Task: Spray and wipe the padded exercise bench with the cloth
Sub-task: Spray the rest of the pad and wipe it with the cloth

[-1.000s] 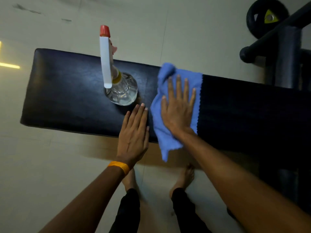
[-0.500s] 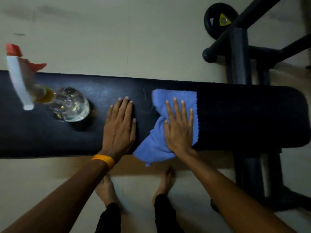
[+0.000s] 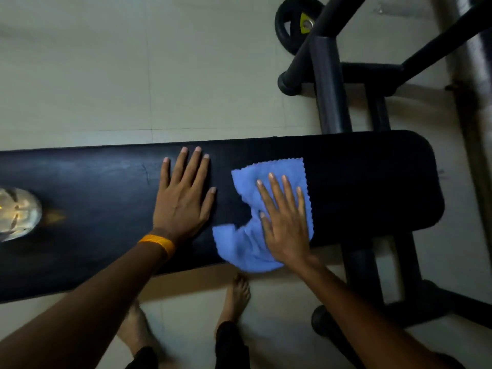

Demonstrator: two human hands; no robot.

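Observation:
A long black padded bench (image 3: 372, 187) runs across the view. On its right half lies a blue cloth (image 3: 247, 243), partly hanging over the near edge. My right hand (image 3: 285, 219) presses flat on the cloth, fingers spread. My left hand (image 3: 183, 198), with an orange band at the wrist, rests flat and empty on the pad just left of the cloth. The clear base of the spray bottle (image 3: 16, 213) stands on the bench at the far left edge; its top is out of frame.
The bench's dark metal frame (image 3: 330, 83) rises behind the right end, with a leg and foot bar (image 3: 364, 278) in front right. A black weight plate (image 3: 295, 22) leans at the back. My bare feet (image 3: 237, 296) stand on the pale tiled floor.
Both hands and the cloth have shifted right along the bench, toward its rounded end. The spray bottle has slid almost out of view at the left.

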